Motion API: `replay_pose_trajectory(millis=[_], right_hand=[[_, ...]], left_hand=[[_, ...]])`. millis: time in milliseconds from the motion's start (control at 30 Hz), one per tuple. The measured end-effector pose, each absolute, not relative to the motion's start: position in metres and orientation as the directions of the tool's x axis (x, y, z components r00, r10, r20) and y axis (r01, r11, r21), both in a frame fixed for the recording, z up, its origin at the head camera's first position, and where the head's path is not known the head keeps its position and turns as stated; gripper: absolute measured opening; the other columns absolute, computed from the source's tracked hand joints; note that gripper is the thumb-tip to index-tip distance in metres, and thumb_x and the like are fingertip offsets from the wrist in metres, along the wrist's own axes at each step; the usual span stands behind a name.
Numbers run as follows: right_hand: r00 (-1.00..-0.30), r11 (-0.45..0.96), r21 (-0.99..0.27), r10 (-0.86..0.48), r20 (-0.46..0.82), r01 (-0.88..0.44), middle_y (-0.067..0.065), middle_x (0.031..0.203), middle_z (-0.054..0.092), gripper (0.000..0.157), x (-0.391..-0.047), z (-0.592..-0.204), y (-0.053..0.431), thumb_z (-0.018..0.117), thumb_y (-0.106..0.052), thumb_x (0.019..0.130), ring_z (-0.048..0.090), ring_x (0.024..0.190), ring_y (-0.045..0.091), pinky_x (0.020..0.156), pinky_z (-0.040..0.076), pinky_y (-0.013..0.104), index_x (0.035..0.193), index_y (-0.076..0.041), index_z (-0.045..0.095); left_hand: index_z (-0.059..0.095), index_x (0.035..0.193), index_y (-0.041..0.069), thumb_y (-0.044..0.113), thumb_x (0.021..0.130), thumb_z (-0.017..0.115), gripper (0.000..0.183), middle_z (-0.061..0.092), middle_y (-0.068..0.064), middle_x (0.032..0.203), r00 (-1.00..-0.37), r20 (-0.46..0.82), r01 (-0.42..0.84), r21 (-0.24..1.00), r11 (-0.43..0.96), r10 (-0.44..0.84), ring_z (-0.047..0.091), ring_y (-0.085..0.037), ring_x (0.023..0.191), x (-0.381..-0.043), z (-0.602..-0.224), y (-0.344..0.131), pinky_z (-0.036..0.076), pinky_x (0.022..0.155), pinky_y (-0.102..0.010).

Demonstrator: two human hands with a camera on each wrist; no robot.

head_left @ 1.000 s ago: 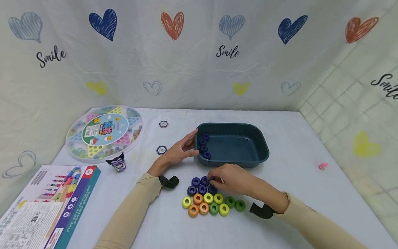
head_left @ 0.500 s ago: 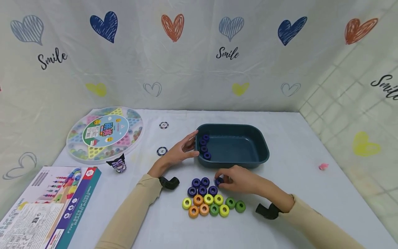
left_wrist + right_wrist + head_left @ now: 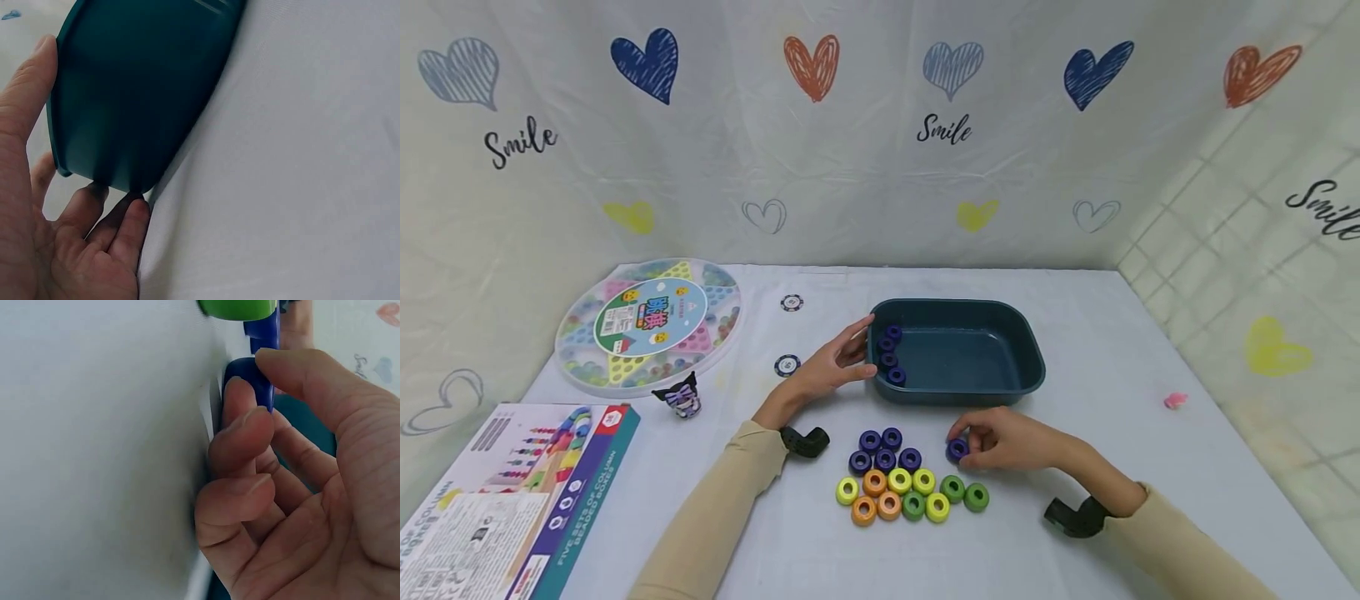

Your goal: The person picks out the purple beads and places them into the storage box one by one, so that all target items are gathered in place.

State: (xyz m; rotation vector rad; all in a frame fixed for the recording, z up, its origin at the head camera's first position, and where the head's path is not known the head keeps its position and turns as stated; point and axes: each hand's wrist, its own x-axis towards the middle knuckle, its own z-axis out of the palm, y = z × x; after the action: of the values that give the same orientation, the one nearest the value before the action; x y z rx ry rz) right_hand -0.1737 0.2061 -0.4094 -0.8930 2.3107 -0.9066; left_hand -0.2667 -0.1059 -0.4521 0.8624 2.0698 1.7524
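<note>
My right hand (image 3: 1009, 440) pinches a dark blue ring-shaped bead (image 3: 957, 450) between thumb and fingers, low over the white cloth, right of the other beads. In the right wrist view the same blue bead (image 3: 249, 378) sits at the fingertips, with the thumb on its upper side. My left hand (image 3: 831, 367) rests at the left end of a dark teal bin (image 3: 958, 398); its extended thumb and fingertips touch the outer wall. The left wrist view shows the bin's outer side (image 3: 137, 106) against those fingers. Several blue beads (image 3: 887, 360) lie inside along the bin's left end.
Several blue beads (image 3: 884, 461) lie in front of the bin, with orange (image 3: 863, 511), yellow (image 3: 937, 507) and green beads (image 3: 976, 497) nearer. At left are a round marble game (image 3: 651, 321), a printed box (image 3: 527, 492), a small figure (image 3: 683, 395) and two poker chips (image 3: 787, 365).
My right hand has drawn one blue bead out of the blue group and moved it to the right. The left hand stays at the bin.
</note>
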Motion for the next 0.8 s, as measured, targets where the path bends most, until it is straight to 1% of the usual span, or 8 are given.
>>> replay_pose_trajectory(millis=[100, 200, 400, 500, 533, 667, 767, 800], right_hand=[[-0.670, 0.576, -0.740, -0.705, -0.233, -0.348, -0.005, 0.070, 0.056, 0.029, -0.173, -0.409, 0.211, 0.068, -0.027, 0.080, 0.047, 0.058, 0.004, 0.051, 0.042, 0.019, 0.104, -0.014, 0.059], [-0.680, 0.600, -0.734, -0.684, -0.263, -0.319, -0.006, 0.068, 0.055, 0.028, -0.173, -0.405, 0.214, 0.068, -0.030, 0.080, 0.047, 0.056, 0.004, 0.049, 0.041, 0.019, 0.102, -0.015, 0.059], [-0.684, 0.598, -0.738, -0.681, -0.262, -0.312, -0.003, 0.067, 0.058, 0.030, -0.175, -0.380, 0.216, 0.068, -0.032, 0.080, 0.049, 0.055, 0.008, 0.048, 0.045, 0.023, 0.103, -0.015, 0.059], [-0.694, 0.591, -0.742, -0.677, -0.244, -0.317, -0.002, 0.068, 0.058, 0.032, -0.183, -0.364, 0.214, 0.067, -0.032, 0.081, 0.050, 0.055, 0.010, 0.048, 0.046, 0.025, 0.105, -0.014, 0.058], [-0.698, 0.591, -0.740, -0.675, -0.237, -0.321, -0.001, 0.068, 0.058, 0.033, -0.186, -0.359, 0.213, 0.067, -0.033, 0.081, 0.051, 0.055, 0.011, 0.049, 0.046, 0.026, 0.105, -0.013, 0.058], [-0.716, 0.606, -0.727, -0.658, -0.231, -0.322, 0.000, 0.069, 0.059, 0.035, -0.204, -0.344, 0.205, 0.067, -0.034, 0.081, 0.053, 0.057, 0.014, 0.053, 0.048, 0.028, 0.107, -0.012, 0.057], [-0.726, 0.616, -0.716, -0.649, -0.227, -0.328, 0.005, 0.069, 0.060, 0.037, -0.220, -0.338, 0.196, 0.066, -0.034, 0.082, 0.052, 0.056, 0.017, 0.054, 0.048, 0.030, 0.108, -0.010, 0.057], [-0.729, 0.618, -0.715, -0.646, -0.225, -0.327, 0.008, 0.069, 0.060, 0.037, -0.226, -0.337, 0.193, 0.065, -0.034, 0.082, 0.053, 0.057, 0.021, 0.055, 0.048, 0.031, 0.108, -0.010, 0.057]], left_hand=[[0.016, 0.144, 0.032, 0.029, 0.083, 0.066, 0.079, 0.023, -0.004, 0.147, -0.785, 0.147, 0.252, 0.963, 0.094, 0.602, 0.031, -0.018, 0.129, -0.266, -0.452, -0.107, 0.028, 0.104, -0.034], [0.016, 0.144, 0.030, 0.025, 0.084, 0.065, 0.079, 0.022, -0.005, 0.147, -0.783, 0.142, 0.248, 0.964, 0.094, 0.606, 0.030, -0.018, 0.130, -0.264, -0.450, -0.107, 0.028, 0.104, -0.035], [0.013, 0.146, 0.018, 0.016, 0.085, 0.063, 0.079, 0.019, -0.016, 0.146, -0.763, 0.142, 0.228, 0.972, 0.056, 0.631, 0.028, -0.028, 0.130, -0.256, -0.432, -0.106, 0.024, 0.105, -0.044], [0.013, 0.146, 0.016, 0.015, 0.085, 0.063, 0.079, 0.019, -0.016, 0.146, -0.762, 0.143, 0.223, 0.974, 0.050, 0.631, 0.027, -0.029, 0.130, -0.254, -0.428, -0.106, 0.023, 0.105, -0.045], [0.013, 0.146, 0.017, 0.015, 0.085, 0.063, 0.079, 0.019, -0.016, 0.146, -0.764, 0.140, 0.220, 0.974, 0.050, 0.630, 0.028, -0.029, 0.130, -0.255, -0.429, -0.106, 0.023, 0.105, -0.045], [0.015, 0.145, 0.026, 0.020, 0.084, 0.065, 0.079, 0.021, -0.007, 0.147, -0.774, 0.135, 0.221, 0.973, 0.064, 0.619, 0.031, -0.022, 0.129, -0.262, -0.440, -0.106, 0.026, 0.105, -0.038], [0.017, 0.144, 0.032, 0.026, 0.083, 0.065, 0.078, 0.024, -0.001, 0.146, -0.784, 0.134, 0.225, 0.971, 0.076, 0.606, 0.032, -0.016, 0.128, -0.266, -0.449, -0.106, 0.028, 0.104, -0.033], [0.017, 0.144, 0.033, 0.027, 0.083, 0.065, 0.077, 0.024, 0.000, 0.146, -0.786, 0.134, 0.223, 0.972, 0.075, 0.603, 0.033, -0.016, 0.128, -0.266, -0.451, -0.106, 0.029, 0.104, -0.032]])
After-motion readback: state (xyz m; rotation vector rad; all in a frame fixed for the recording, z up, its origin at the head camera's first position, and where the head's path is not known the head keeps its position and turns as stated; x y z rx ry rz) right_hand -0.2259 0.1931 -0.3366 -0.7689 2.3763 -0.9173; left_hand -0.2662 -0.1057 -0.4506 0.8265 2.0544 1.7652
